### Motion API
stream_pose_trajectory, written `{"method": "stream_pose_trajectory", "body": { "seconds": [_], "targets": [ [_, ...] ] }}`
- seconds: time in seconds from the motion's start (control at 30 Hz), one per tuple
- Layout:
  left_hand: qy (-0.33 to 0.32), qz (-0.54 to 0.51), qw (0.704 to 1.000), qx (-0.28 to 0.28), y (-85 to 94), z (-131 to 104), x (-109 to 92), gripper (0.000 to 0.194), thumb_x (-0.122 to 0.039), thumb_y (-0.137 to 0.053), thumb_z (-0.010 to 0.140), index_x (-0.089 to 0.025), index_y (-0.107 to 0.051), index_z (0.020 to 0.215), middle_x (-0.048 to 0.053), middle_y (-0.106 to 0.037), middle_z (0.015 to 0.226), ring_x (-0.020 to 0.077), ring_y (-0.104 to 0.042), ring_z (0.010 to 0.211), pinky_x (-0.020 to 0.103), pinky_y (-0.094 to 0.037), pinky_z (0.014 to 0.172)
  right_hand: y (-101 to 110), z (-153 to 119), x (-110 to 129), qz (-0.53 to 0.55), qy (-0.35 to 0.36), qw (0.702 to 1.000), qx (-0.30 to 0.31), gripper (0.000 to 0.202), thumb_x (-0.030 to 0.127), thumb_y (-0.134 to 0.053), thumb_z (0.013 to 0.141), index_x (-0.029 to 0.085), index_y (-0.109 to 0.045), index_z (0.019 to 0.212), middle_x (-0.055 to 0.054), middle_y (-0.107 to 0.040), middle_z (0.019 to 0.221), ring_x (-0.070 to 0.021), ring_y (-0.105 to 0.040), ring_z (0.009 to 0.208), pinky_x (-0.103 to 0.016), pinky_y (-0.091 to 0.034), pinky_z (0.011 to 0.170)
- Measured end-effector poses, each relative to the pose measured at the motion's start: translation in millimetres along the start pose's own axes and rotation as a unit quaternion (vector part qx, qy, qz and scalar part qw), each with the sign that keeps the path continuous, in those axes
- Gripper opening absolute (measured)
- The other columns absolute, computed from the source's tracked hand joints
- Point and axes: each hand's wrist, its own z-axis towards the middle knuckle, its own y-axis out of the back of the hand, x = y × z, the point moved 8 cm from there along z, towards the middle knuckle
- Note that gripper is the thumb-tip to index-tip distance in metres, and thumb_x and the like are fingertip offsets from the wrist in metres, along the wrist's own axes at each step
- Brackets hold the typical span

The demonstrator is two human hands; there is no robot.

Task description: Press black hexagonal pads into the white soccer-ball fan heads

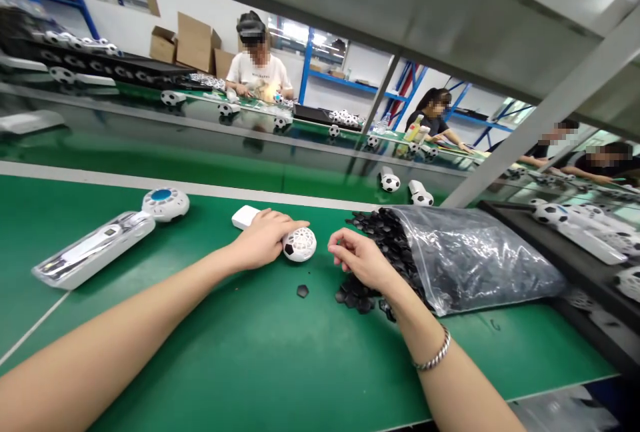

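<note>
My left hand is closed on a white soccer-ball device, holding it against the green table. The device's round head is an open lattice with a black pentagon at its lower left, and its white handle sticks out behind my fingers. To its right, my right hand hovers apart from it, fingers curled into a pinch; whatever lies between the fingertips is hidden. Beside that hand, black pentagon pieces spill from a clear plastic bag. One loose pentagon piece rests below the device.
Another white device with a blue disc lies at left. A black tray of white parts stands at right. Beyond the table edge, a conveyor belt carries ball-headed devices. Co-workers sit across it. A slanted metal post rises at right.
</note>
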Motion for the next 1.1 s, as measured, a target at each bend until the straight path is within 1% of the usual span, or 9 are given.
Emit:
{"method": "stream_pose_trajectory", "body": {
  "seconds": [0.13, 0.33, 0.47, 0.57, 0.67, 0.8, 0.9, 0.97, 1.1],
  "targets": [
    [-0.010, -0.010, 1.000, 0.004, -2.3, 1, -2, 0.063, -0.002, -0.038, 0.068, -0.031, -0.042, 0.124, 0.002, -0.057, 0.108, 0.0207, -0.045, 0.105, 0.043, -0.027, 0.096, -10, 1, 0, 0.091, -0.013, 0.996, 0.013, 0.015, 0.027, -0.054, 0.077, 0.017, -0.057, 0.087, 0.002, -0.058, 0.070, -0.0082, -0.057, 0.060, -0.020, -0.045, 0.055],
    [0.003, -0.007, 1.000, 0.005, -6.6, 1, -1, 0.064, -0.002, -0.036, 0.069, -0.032, -0.040, 0.125, 0.002, -0.056, 0.112, 0.0206, -0.042, 0.113, 0.048, -0.022, 0.100, -5, -4, 21, -0.094, 0.119, 0.986, -0.063, 0.012, 0.026, -0.057, 0.078, 0.022, -0.067, 0.082, -0.002, -0.058, 0.080, -0.0135, -0.055, 0.079, -0.028, -0.044, 0.075],
    [0.009, -0.009, 1.000, 0.018, -7.0, -1, -1, 0.066, -0.004, -0.038, 0.068, -0.032, -0.036, 0.128, 0.001, -0.052, 0.119, 0.0224, -0.037, 0.118, 0.049, -0.019, 0.102, -3, -5, 22, -0.088, 0.112, 0.987, -0.074, 0.014, 0.024, -0.057, 0.078, 0.022, -0.063, 0.090, 0.000, -0.060, 0.076, -0.0128, -0.055, 0.071, -0.027, -0.046, 0.068],
    [0.010, -0.027, 0.999, 0.041, -7.2, -3, -3, 0.073, -0.019, -0.054, 0.064, -0.031, -0.029, 0.131, 0.001, -0.043, 0.131, 0.0296, -0.025, 0.125, 0.054, -0.013, 0.103, 0, -7, 25, -0.085, 0.127, 0.984, -0.091, 0.012, 0.022, -0.056, 0.078, 0.020, -0.058, 0.089, 0.000, -0.059, 0.078, -0.0125, -0.055, 0.072, -0.026, -0.046, 0.067],
    [0.019, -0.046, 0.997, 0.051, -6.7, -4, -5, 0.081, -0.042, -0.065, 0.058, -0.029, -0.031, 0.131, 0.003, -0.040, 0.133, 0.0337, -0.021, 0.126, 0.056, -0.009, 0.102, -6, -10, 34, -0.149, 0.187, 0.969, -0.064, 0.011, 0.018, -0.050, 0.083, 0.020, -0.059, 0.089, -0.002, -0.060, 0.084, -0.0137, -0.054, 0.080, -0.028, -0.044, 0.073],
    [0.043, -0.055, 0.997, 0.036, -7.5, -3, -7, 0.087, -0.063, -0.062, 0.054, -0.026, -0.036, 0.128, 0.008, -0.045, 0.129, 0.0358, -0.022, 0.126, 0.057, -0.007, 0.101, -27, -16, 47, -0.296, 0.276, 0.914, -0.021, 0.022, 0.015, -0.042, 0.087, 0.021, -0.059, 0.098, -0.005, -0.061, 0.093, -0.0176, -0.049, 0.087, -0.033, -0.039, 0.074],
    [0.069, -0.058, 0.996, 0.016, -9.3, -2, -8, 0.084, -0.066, -0.058, 0.057, -0.022, -0.040, 0.127, 0.010, -0.049, 0.124, 0.0368, -0.022, 0.126, 0.058, -0.006, 0.100, -42, -18, 51, -0.347, 0.310, 0.885, -0.002, 0.022, 0.017, -0.040, 0.088, 0.021, -0.057, 0.103, -0.005, -0.062, 0.094, -0.0186, -0.048, 0.087, -0.035, -0.037, 0.074],
    [0.084, -0.064, 0.994, 0.002, -9.8, -2, -9, 0.076, -0.063, -0.055, 0.062, -0.022, -0.042, 0.124, 0.010, -0.052, 0.121, 0.0364, -0.022, 0.126, 0.060, -0.005, 0.100, -44, -16, 52, -0.338, 0.311, 0.888, -0.011, 0.021, 0.018, -0.040, 0.089, 0.020, -0.056, 0.101, -0.005, -0.062, 0.088, -0.0182, -0.049, 0.084, -0.035, -0.038, 0.073],
    [0.094, -0.071, 0.993, -0.020, -8.9, -2, -9, 0.068, -0.059, -0.058, 0.063, -0.022, -0.047, 0.119, 0.007, -0.054, 0.119, 0.0351, -0.026, 0.124, 0.059, -0.006, 0.100, -25, -5, 34, -0.210, 0.239, 0.944, -0.085, 0.021, 0.023, -0.053, 0.082, 0.020, -0.052, 0.102, -0.006, -0.058, 0.093, -0.0174, -0.051, 0.088, -0.032, -0.043, 0.076]
  ]
}}
